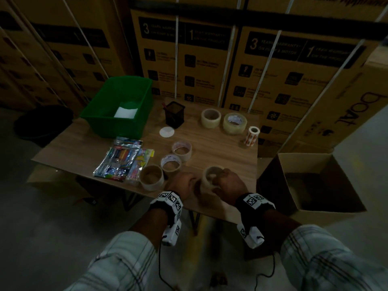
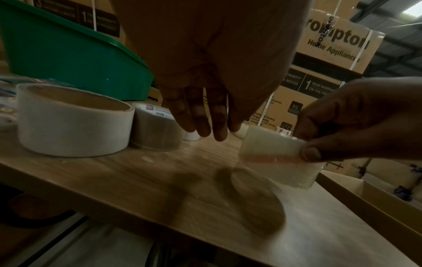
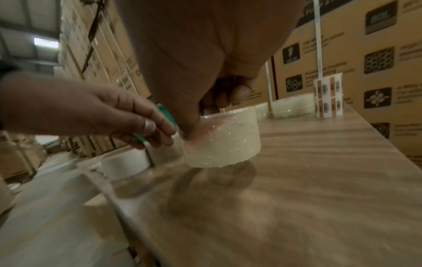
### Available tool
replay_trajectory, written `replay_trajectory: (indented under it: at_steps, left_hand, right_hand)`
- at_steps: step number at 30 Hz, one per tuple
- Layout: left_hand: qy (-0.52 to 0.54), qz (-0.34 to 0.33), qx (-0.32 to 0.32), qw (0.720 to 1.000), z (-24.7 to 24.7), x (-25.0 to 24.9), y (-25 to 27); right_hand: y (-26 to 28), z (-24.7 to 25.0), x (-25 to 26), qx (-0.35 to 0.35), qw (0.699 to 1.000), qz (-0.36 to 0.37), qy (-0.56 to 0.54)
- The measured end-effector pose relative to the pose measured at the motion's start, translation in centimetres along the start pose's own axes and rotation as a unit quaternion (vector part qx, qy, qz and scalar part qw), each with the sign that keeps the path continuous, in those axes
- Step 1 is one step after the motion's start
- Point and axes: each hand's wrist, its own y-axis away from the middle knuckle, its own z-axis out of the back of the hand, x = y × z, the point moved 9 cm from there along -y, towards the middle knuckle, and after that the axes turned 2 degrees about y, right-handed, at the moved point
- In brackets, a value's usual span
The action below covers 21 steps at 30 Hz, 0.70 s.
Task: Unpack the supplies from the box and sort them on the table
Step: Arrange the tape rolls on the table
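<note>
the right hand pinches a roll of clear tape, thumb on its glossy outer wall and fingers hooked inside the cardboard core, holding the cylinder just above the wood-grain table near its front edge; a round shadow lies beneath it in the wrist views. the left hand hangs just beside the roll with straight, relaxed fingers pointing down, gripping nothing. left of it a diagonal line of three more tape rolls stands on end: a wide matte whitish roll, a smaller printed-core roll, and a pinkish roll. two shiny clear rolls and a small upright label roll sit at the far right. crinkly plastic stationery packs lie flat at the left, before a green plastic bin. a black mesh pen cup stands mid-table. the open cardboard box sits on the floor to the right.
</note>
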Motion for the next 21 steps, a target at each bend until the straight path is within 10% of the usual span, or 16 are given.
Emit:
replay_trajectory:
  at_steps: [21]
  left_hand:
    - [-0.022,0.020,-0.051,0.998,4.4,-2.3,-16.0]
  right_hand:
    - [-15.3,4.8,-12.8,-0.056,0.995,-0.076,0.015]
